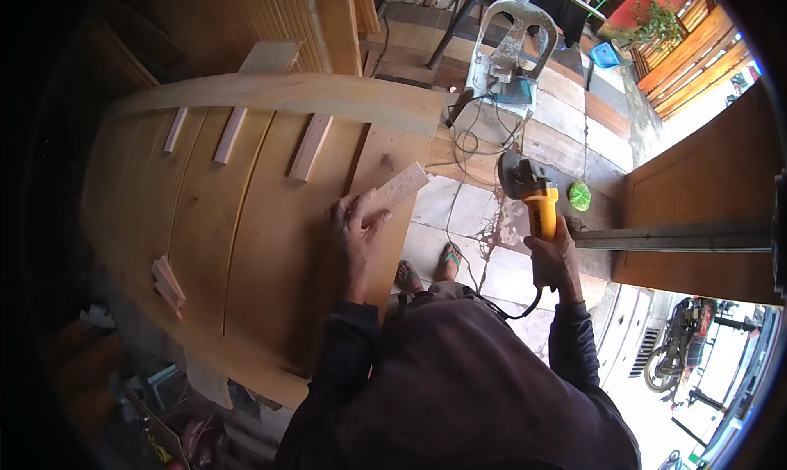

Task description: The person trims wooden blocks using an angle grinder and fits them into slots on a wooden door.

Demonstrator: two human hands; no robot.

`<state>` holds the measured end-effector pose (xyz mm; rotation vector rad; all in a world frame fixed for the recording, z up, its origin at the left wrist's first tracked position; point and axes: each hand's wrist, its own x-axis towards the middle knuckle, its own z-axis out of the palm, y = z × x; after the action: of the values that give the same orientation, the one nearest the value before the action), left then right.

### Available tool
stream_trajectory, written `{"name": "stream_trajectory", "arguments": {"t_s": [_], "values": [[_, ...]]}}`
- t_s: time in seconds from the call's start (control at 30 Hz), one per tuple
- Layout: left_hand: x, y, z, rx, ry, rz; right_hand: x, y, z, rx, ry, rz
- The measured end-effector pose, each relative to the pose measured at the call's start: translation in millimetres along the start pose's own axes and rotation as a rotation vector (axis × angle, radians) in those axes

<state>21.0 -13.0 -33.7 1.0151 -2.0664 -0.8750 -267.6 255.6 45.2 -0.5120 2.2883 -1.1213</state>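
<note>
My left hand [358,239] is closed round the lower end of a short wood strip [397,188], above a large panelled wooden door [287,216] lying flat. In my right hand [558,257] is a yellow angle grinder [540,212], gripped by its body, with its dark disc [515,175] pointing away from me. The disc and the strip are apart. Several more strips lie on the door, among them a wider piece [311,147] near its far edge and a small pile [168,283] at the left. A black cord [529,308] hangs from the grinder's rear end.
A worn plastic chair [508,52] ahead carries a teal power tool [516,90] and tangled cable [470,142]. A green round object [580,195] lies on the tiled floor [447,204]. To the right are a metal bar [672,239] and a wooden panel [701,183]; a motorcycle [680,347] stands beyond.
</note>
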Motion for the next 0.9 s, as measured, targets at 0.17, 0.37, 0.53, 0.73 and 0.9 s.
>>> {"name": "stream_trajectory", "arguments": {"t_s": [0.17, 0.37, 0.53, 0.73, 0.9], "values": [[0, 18, -15, -0.827, 0.021, -0.243, 3, 5, -2, 0.113, -0.019, 0.059], [-6, 34, -28, -0.789, -0.171, -0.438, 21, 20, -9, 0.142, -0.099, 0.028], [-3, 64, -33, -1.199, -0.236, -0.620, 32, 31, -9, 0.212, -0.150, -0.053], [12, 51, -23, -1.335, -0.105, -0.758, 41, 35, -14, 0.200, -0.187, -0.045], [11, 60, -17, -1.395, -0.062, -0.811, 46, 44, -14, 0.268, -0.205, -0.113]]}}
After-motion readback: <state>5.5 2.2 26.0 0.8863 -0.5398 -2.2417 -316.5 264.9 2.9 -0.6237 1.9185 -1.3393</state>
